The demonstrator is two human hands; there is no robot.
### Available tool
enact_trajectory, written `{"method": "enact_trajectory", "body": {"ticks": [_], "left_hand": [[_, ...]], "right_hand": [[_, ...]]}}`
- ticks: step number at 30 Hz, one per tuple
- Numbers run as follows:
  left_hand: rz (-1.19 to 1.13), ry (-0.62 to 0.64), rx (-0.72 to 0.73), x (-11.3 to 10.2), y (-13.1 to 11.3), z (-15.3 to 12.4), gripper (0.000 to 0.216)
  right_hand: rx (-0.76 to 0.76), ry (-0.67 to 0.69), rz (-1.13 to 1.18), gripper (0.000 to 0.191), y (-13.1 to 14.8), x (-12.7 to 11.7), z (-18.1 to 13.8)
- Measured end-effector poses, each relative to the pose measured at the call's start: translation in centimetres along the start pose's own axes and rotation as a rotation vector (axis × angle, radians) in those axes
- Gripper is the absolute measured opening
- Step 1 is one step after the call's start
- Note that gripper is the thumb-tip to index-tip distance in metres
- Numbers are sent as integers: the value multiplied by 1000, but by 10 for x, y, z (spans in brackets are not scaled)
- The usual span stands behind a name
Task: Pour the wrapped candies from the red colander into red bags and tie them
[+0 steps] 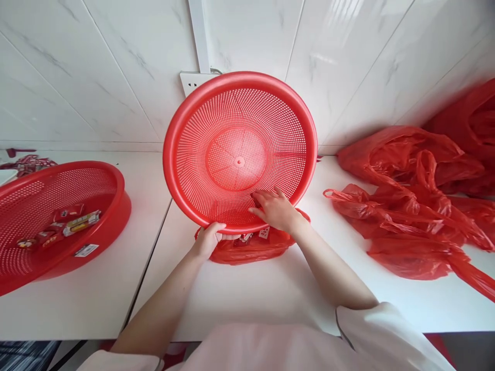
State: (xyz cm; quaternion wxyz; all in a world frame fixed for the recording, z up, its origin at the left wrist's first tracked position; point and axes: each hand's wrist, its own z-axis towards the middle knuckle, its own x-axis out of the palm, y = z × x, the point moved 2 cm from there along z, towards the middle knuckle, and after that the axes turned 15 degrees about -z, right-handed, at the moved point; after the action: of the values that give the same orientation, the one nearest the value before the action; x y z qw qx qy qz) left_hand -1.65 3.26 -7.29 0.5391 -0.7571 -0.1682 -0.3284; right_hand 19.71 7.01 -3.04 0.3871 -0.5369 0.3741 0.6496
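A round red plastic colander (pixel 240 159) is tilted up, its open side facing me and its lower rim over an open red plastic bag (pixel 247 252). My left hand (pixel 209 239) grips the colander's lower left rim, thumb on the rim and fingers underneath. Inside the lower right wall lies my right hand (pixel 276 210), its fingers stretched out and apart. A small dark spot shows by its fingertips; I cannot make out what it is. Small red and white packets (pixel 264 233) show in the bag's mouth, partly hidden by the rim.
At the left stands another red colander (pixel 98 180) with several wrapped snacks (pixel 79 224) inside. Knotted red plastic bags (pixel 413 252) lie on the white table (pixel 278 288) at the right. Behind are a tiled wall and a power socket (pixel 192 81).
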Motion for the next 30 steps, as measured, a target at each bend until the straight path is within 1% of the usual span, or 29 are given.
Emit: {"method": "enact_trajectory", "body": {"ticks": [3, 4, 5, 6, 8, 10, 11, 13, 15, 19, 22, 24, 26, 28, 30], "left_hand": [[-1, -24, 4, -1, -1, 1, 33], [-7, -31, 10, -2, -3, 2, 33], [-17, -39, 18, -2, -4, 3, 32], [-29, -48, 27, -3, -6, 4, 32], [-49, -71, 48, -4, -9, 5, 32], [-61, -90, 73, -4, -12, 5, 33], [-62, -94, 85, -3, -14, 5, 33], [-62, -96, 101, -2, -17, 5, 34], [-62, -100, 108, -2, -20, 4, 34], [-73, -113, 114, -4, -21, 5, 35], [-74, -110, 123, -5, -22, 5, 30], [-65, -112, 136, -5, -23, 5, 30], [-60, -112, 152, -5, -24, 5, 33], [-58, -110, 162, -6, -25, 6, 37], [-56, -112, 167, -6, -25, 6, 38]], "right_hand": [[-212, 169, 171, 56, 4, -2, -4], [-273, 201, 247, 55, 6, -5, -5], [-310, 209, 328, 49, 7, -9, -6], [-313, 192, 416, 40, 8, -13, -6], [-225, 121, 626, 28, 7, -20, -5], [-76, 77, 879, 28, 5, -23, -4], [-14, 86, 1002, 29, 4, -23, -4], [60, 137, 1192, 31, 2, -25, -4], [101, 171, 1279, 31, 0, -27, -5], [115, 181, 1296, 30, -2, -32, -6], [54, 244, 1220, 27, -4, -33, -8], [-15, 322, 1072, 25, -5, -33, -11], [-95, 369, 850, 26, -6, -32, -14], [-142, 377, 635, 25, -7, -30, -15], [-107, 325, 483, 18, -10, -29, -15]]}}
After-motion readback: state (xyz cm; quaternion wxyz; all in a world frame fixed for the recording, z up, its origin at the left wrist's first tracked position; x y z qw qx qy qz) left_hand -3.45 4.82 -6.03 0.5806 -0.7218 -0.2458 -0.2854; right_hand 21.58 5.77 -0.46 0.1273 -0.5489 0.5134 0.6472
